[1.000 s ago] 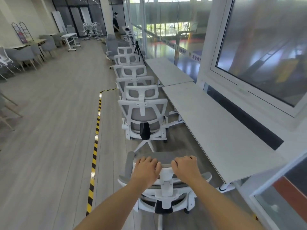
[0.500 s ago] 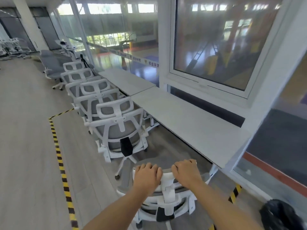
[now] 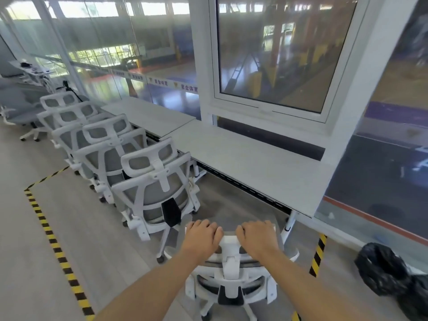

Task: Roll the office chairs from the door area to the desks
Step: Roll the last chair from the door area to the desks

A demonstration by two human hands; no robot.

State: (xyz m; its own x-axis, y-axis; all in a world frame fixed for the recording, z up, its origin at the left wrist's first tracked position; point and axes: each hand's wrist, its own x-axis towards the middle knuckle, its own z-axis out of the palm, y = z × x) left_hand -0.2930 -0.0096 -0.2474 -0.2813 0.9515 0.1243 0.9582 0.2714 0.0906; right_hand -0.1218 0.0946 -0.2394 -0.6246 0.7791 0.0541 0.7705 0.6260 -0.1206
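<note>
Directly below me stands a white office chair (image 3: 231,269) with a grey mesh back, seen from behind. My left hand (image 3: 202,239) and my right hand (image 3: 257,238) both grip the top of its headrest, fingers curled over the front edge. The chair faces the near end of a long grey desk (image 3: 254,163) under the window. To the left, a row of several matching white chairs (image 3: 150,181) lines the desk edge, the nearest one a short gap from mine.
Yellow-and-black floor tape (image 3: 53,239) runs along the left of the chair row and another strip (image 3: 318,253) lies by the desk leg. Black rubbish bags (image 3: 391,274) sit on the floor at the lower right. A glass wall and white window frame (image 3: 273,107) back the desks.
My view has swung right toward the desk and window, and the chair has turned with it to face the desk's near end. Both hands keep the same hold on the headrest.
</note>
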